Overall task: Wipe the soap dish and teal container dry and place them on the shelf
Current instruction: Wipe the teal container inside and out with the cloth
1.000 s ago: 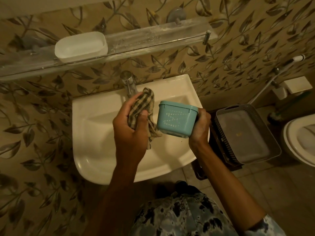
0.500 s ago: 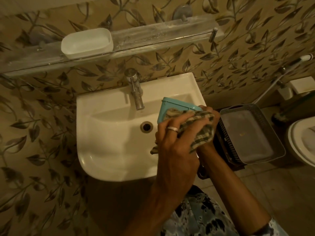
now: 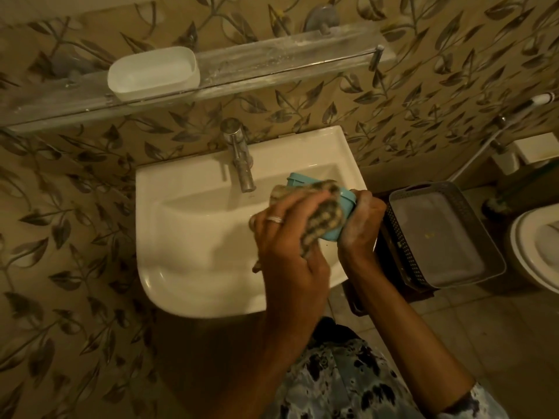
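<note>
Here we see both hands busy over the sink (image 3: 187, 237), a little toward three o'clock from the middle of the view. The right hand (image 3: 361, 219) grips the teal container (image 3: 348, 201) from its three o'clock side, with the fingers curled around its edge. The container is held tilted in the air above the basin's three o'clock part, clear of the porcelain. The left hand (image 3: 290, 228), with a ring (image 3: 274, 219) on one finger, comes in from seven o'clock. Its fingers are bent over a checked cloth (image 3: 323, 219) and press it against the face of the container turned toward us. The cloth covers most of that face, so we see only the teal corner at eleven o'clock and strips along the three and five o'clock edges. One end of the cloth hangs below the hand.

The white soap dish (image 3: 154, 72) stands on the shelf (image 3: 272, 65) at about eleven o'clock of the view, well apart from the hands, with its open side up. The tap (image 3: 240, 158) sits at the sink's twelve o'clock, just beside the container's far corner. A grey perforated basket (image 3: 402, 252) sits low at three o'clock, close to the right hand, and part of a toilet (image 3: 538, 246) shows beyond it at the frame's edge.
</note>
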{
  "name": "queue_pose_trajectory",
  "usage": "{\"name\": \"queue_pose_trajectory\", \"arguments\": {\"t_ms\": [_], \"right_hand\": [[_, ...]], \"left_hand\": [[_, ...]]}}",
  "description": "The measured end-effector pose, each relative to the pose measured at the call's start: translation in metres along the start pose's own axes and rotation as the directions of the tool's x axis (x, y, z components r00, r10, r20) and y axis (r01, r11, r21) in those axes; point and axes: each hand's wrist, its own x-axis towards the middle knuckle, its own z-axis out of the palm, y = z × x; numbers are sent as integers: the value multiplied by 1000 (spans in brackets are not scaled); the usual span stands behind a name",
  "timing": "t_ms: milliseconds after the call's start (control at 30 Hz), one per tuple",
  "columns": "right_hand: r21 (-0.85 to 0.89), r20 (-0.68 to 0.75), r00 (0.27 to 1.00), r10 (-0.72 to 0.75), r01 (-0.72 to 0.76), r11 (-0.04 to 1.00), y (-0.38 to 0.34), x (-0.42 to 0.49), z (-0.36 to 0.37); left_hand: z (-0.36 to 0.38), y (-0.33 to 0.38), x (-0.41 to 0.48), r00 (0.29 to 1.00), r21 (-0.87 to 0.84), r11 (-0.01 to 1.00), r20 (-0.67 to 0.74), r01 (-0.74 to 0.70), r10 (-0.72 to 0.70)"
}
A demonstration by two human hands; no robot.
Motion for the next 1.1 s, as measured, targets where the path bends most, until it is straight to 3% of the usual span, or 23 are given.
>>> {"name": "queue_pose_trajectory", "arguments": {"t_ms": [67, 100, 167, 233, 300, 400, 467, 567, 633, 733, 800, 867, 967, 1100], "right_hand": [[-220, 147, 989, -34, 66, 973, 14, -6, -11], [-242, 206, 978, -30, 81, 967, 16, -10, -13], [-158, 143, 988, -53, 76, 985, 14, -6, -10], [40, 15, 999, 44, -45, 998, 1, 0, 0], [115, 29, 994, 108, -111, 987, -4, 3, 3], [149, 76, 994, 73, -83, 985, 4, 2, 0], [158, 80, 996, 39, -51, 986, 3, 1, 1], [151, 38, 997, 71, -76, 986, -1, 2, 7], [89, 16, 1000, 4, -5, 996, 3, 0, 5], [-48, 126, 977, -173, 180, 982, 10, -1, -2], [-38, 120, 984, -129, 135, 990, 11, 2, -3], [32, 31, 999, -11, 10, 999, 8, 6, 0], [80, 20, 997, 81, -82, 993, 6, 5, 3], [52, 15, 996, 82, -83, 995, 6, -1, 0]], "left_hand": [[6, 4, -7, 992, 69, 992, 63, -110, 106], [7, 4, -7, 988, 88, 986, 76, -144, 137], [6, -1, -3, 985, 105, 981, 72, -161, 154], [0, -7, 6, 993, 53, 993, 50, -105, 103], [-7, -15, 18, 1000, -46, 999, -3, -11, 11], [-16, -23, 33, 992, -144, 983, -32, 113, -118], [-18, -23, 34, 991, -161, 980, -40, 118, -126], [-14, -13, 22, 997, -91, 994, -43, 60, -64], [-7, -3, 10, 1000, 34, 999, 5, -26, 26], [3, 5, -3, 979, 188, 964, 111, -188, 169], [3, -1, 0, 967, 214, 948, 145, -237, 209], [-3, -12, 12, 985, 111, 985, 126, -130, 116], [-14, -29, 36, 992, -69, 991, 61, 111, -107], [-14, -28, 36, 995, -128, 989, 61, 80, -72]]}}
